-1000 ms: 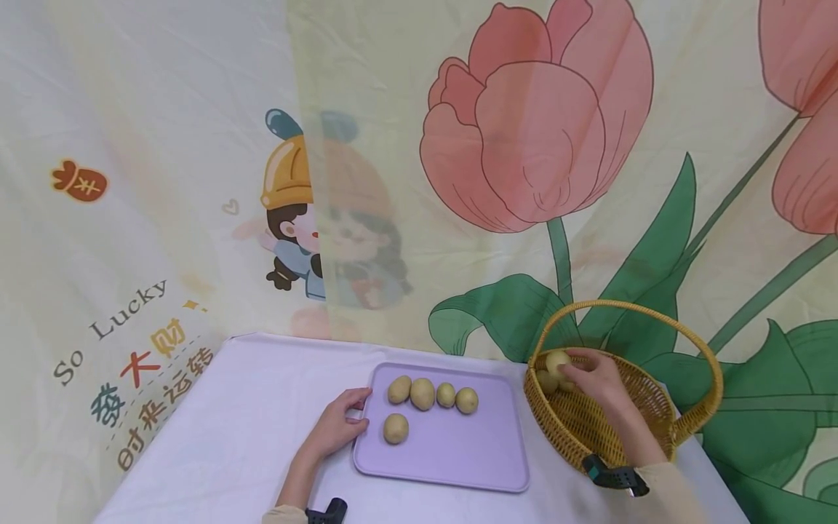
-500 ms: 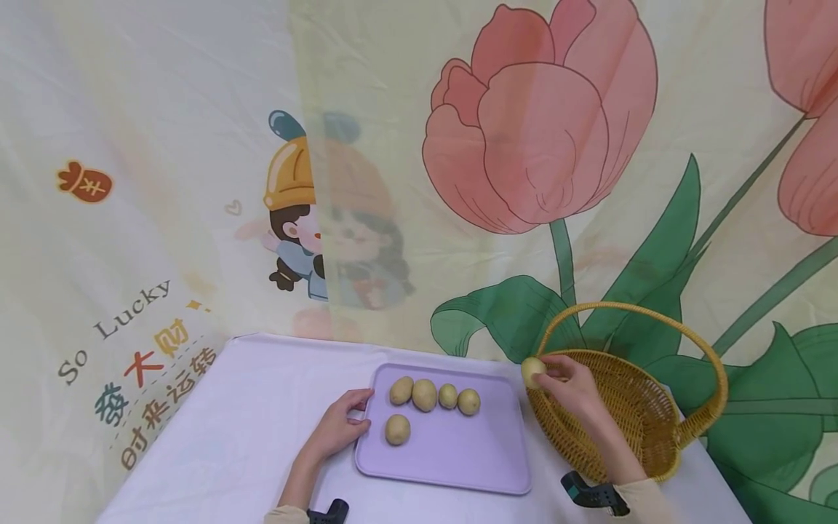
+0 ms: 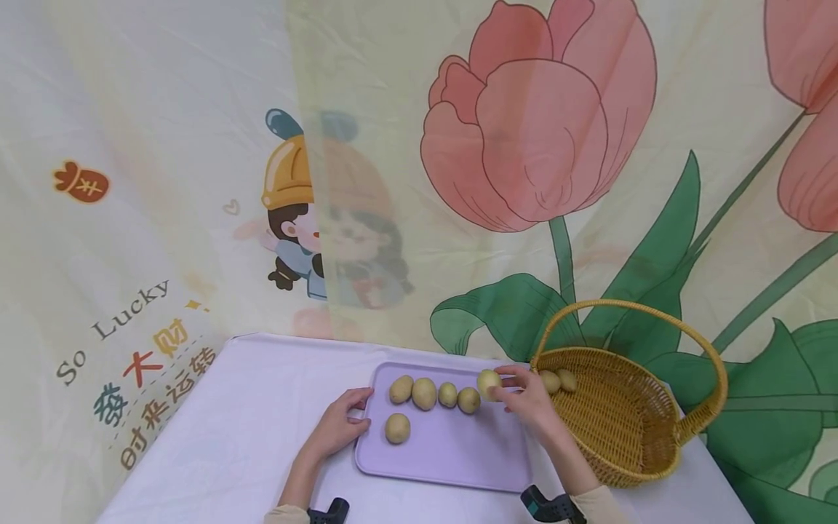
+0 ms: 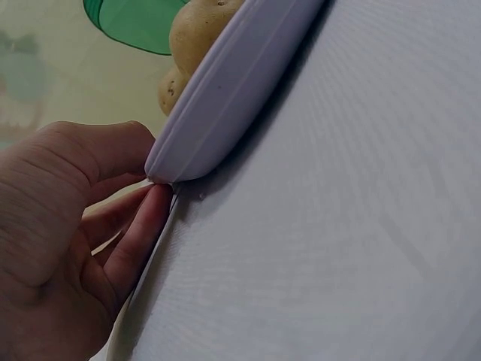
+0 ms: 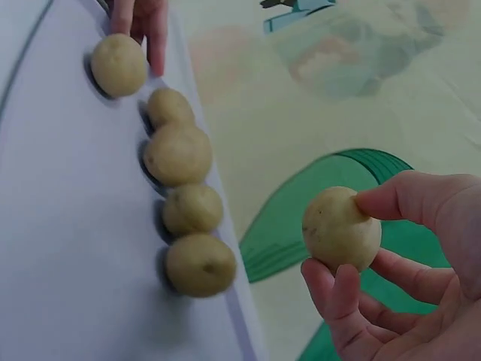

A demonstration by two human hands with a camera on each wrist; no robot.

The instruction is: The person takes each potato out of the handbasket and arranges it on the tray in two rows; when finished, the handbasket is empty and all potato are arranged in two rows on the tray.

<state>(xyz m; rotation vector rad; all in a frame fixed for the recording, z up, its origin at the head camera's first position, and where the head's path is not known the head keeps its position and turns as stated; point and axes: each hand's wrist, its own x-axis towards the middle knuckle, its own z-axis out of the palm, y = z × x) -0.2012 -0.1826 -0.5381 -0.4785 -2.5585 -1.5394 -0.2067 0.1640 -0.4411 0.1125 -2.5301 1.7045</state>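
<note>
Grasping one potato [image 3: 488, 383] in the right hand [image 3: 529, 400], pinched between thumb and fingertips. Located, in the head view, over the far right part of the lilac tray [image 3: 452, 453], just beside the end of a potato row and apart from it. Touching the tray's left edge with the left hand [image 3: 337, 422]; cannot tell, even from the wrist view, whether gripping the rim or merely resting against it.

Counted on the tray: a row of four potatoes [image 3: 424, 394], close together near the far edge, and a fifth potato [image 3: 397, 429] in front of the row's left end. Counted in the wicker basket [image 3: 612, 429]: two potatoes [image 3: 567, 380], against the far left wall.

Noted for clearance: only a narrow strip of worktop [image 3: 216, 437] between tray and basket; much wider cloth-covered stretch to the tray's left; tray surface running forward of the row to the near right corner. Bounded behind by a printed fabric backdrop [image 3: 196, 131].

Read on the backdrop, at left: "So Lucky" [image 3: 131, 311], then "發大财" [image 3: 142, 369], then "时来运转" [image 3: 173, 393].
</note>
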